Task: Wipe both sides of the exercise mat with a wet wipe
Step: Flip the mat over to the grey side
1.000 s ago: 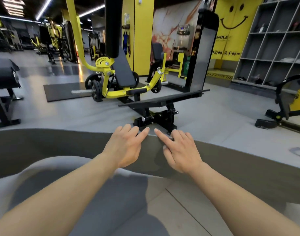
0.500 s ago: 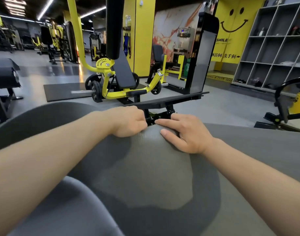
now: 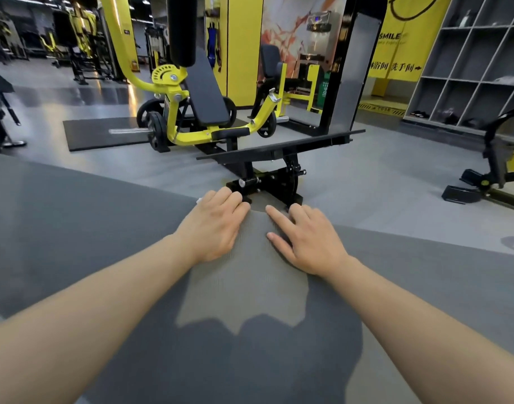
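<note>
One grey mat [image 3: 75, 228] fills most of the lower view, spread wide over the grey floor [image 3: 381, 193] and running off the frame to the left, right and bottom. Its surface is finely ribbed and matte. A lighter, dull-olive patch sits in the middle between the forearms, while the area nearer the camera is darker where shadow falls on it. The far edge rises to a low peak at the centre, right where both hands meet it, and slopes away to either side.

Beyond that edge stands a yellow machine [image 3: 174, 112] with a black padded back, weight plates on its bar and a dark floor pad under it. Closer, just past the peak of the mat, is a low black bench [image 3: 279, 150] on a bolted black base. Grey cubby shelves [image 3: 477, 68] line the right wall beside a yellow wall with a smile painted on it.

The left hand [image 3: 213, 225] lies palm down at the mat's far edge, its fingers curled over the edge and gripping it. A small white bit shows just beside its knuckles; I cannot tell what it is. The right hand [image 3: 306, 240] rests on the mat just beside the left, forefinger and thumb straight and pressed flat on the surface; its other fingers bend over the far edge, and whether they grip it cannot be made out.
</note>
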Demonstrator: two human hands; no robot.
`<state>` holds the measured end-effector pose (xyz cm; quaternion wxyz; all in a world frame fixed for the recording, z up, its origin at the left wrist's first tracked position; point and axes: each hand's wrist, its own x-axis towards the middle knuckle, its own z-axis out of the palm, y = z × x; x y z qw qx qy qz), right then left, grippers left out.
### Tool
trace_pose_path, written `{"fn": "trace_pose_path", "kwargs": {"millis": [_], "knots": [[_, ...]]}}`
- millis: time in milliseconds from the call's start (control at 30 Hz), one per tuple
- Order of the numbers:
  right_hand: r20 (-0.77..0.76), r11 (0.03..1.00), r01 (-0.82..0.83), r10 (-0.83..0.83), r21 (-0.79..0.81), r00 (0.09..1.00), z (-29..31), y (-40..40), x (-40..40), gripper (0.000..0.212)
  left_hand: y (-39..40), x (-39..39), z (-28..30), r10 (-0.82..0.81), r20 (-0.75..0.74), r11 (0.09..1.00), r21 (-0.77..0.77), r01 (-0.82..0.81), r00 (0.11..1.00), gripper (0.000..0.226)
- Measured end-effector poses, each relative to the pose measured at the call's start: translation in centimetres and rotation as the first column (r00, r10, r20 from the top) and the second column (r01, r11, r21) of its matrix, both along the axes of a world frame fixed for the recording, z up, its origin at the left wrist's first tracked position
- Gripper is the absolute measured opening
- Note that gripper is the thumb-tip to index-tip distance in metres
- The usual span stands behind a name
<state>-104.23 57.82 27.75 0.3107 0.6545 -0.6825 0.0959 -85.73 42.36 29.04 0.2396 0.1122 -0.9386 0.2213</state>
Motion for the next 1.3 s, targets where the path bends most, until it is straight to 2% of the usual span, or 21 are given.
{"fn": "trace_pose_path", "kwargs": {"millis": [133, 333, 467, 600, 700, 800, 967, 1067, 1167, 1300], "knots": [[-0.054, 1.000, 0.003, -0.003, 0.012, 0.999, -1.9, -0.9, -1.8, 0.059, -0.9, -1.8, -2.1, 0.014, -0.022, 0.995, 0.103, -0.012, 1.000, 0.051], [-0.126, 1.000, 0.016, -0.017, -0.003, 0.992, -5.8, -2.4, -4.3, 0.049, -2.1, -3.0, -6.0, -0.021, 0.025, 0.989, 0.150, 0.017, 0.999, 0.066], [-0.068, 0.993, 0.113, -0.111, 0.024, 0.991, -8.9, -3.5, -5.4, 0.041, -0.8, -3.0, -10.7, 0.006, 0.104, 0.982, 0.187, -0.025, 0.995, 0.056], [0.001, 0.956, 0.229, -0.233, 0.184, 0.972, -12.2, -3.8, -5.7, 0.047, 1.0, -2.6, -15.8, 0.047, 0.143, 0.953, 0.292, -0.087, 0.989, 0.042], [0.055, 0.924, 0.231, -0.259, 0.305, 0.964, -14.5, -3.0, -4.5, 0.045, 1.4, -3.4, -18.2, 0.062, 0.157, 0.955, 0.276, -0.104, 0.986, 0.036], [0.123, 0.896, 0.187, -0.256, 0.402, 0.959, -16.9, -1.5, -2.6, 0.046, 1.5, -4.8, -19.6, 0.126, 0.223, 0.945, 0.268, -0.186, 0.966, 0.019], [0.226, 0.870, 0.159, -0.292, 0.467, 0.929, -20.4, 2.3, 0.5, 0.040, 2.8, -5.4, -21.7, 0.176, 0.306, 0.859, 0.416, -0.298, 0.936, 0.019], [0.264, 0.855, 0.146, -0.310, 0.497, 0.913, -22.3, 4.3, 2.1, 0.046, 3.5, -5.1, -22.9, 0.159, 0.393, 0.830, 0.444, -0.338, 0.906, 0.039], [0.309, 0.784, 0.151, -0.403, 0.602, 0.862, -24.4, 5.6, 3.3, 0.058, 4.1, -4.4, -24.3, 0.084, 0.533, 0.813, 0.452, -0.367, 0.842, 0.052], [0.315, 0.593, 0.088, -0.541, 0.801, 0.780, -28.3, 7.1, 4.8, 0.065, 5.1, -2.2, -27.8, 0.007, 0.728, 0.803, 0.404, -0.437, 0.686, 0.061]]}}
